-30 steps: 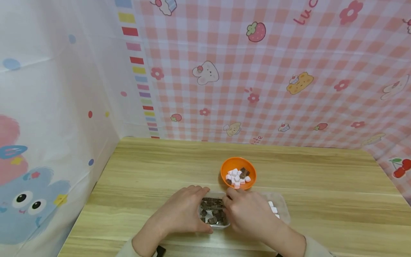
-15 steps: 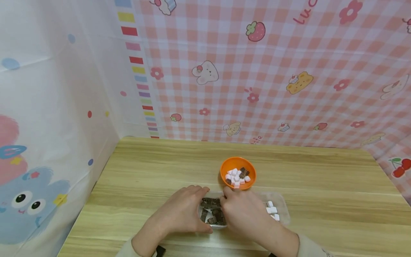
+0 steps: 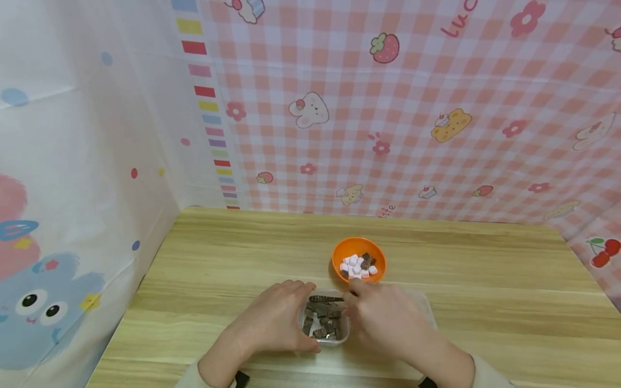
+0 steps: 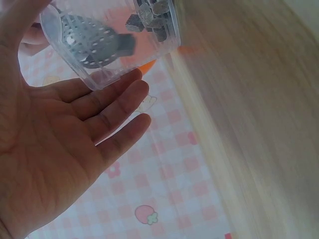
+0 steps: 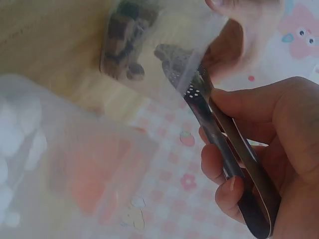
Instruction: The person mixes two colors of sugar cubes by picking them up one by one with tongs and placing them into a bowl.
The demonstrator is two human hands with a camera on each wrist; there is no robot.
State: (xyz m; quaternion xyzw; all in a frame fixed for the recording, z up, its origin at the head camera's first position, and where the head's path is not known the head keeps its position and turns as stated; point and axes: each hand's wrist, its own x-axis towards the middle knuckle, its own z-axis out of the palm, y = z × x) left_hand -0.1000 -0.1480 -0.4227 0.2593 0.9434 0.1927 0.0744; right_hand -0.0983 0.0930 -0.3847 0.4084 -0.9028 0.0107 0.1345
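My left hand (image 3: pixel 271 318) holds a clear plastic container (image 4: pixel 92 84) between the thumb at its near side and the fingers at its far side. In the left wrist view the other fingers stretch out below its edge. Dark brown cubes (image 3: pixel 319 332), chocolate-like, lie inside. My right hand (image 3: pixel 388 318) grips metal tongs (image 5: pixel 214 124) with its thumb and curled fingers. The tongs' perforated heads reach into the container, and one dark cube (image 4: pixel 126 45) shows right at their tip in the left wrist view.
Just behind the hands stands an orange bowl (image 3: pixel 359 241) with pinkish-white cubes (image 3: pixel 353 264) and a few brown cubes (image 3: pixel 367 262). A second clear container (image 3: pixel 429 308) is partly hidden by my right hand; white pieces (image 5: pixel 20 129) show in it. A checked cloth (image 3: pixel 412 81) hangs behind the table.
The right hand moved slightly left, then back to the right, and more of the tongs shows over the container. It now covers the white pieces in the head view. The left hand stays put.
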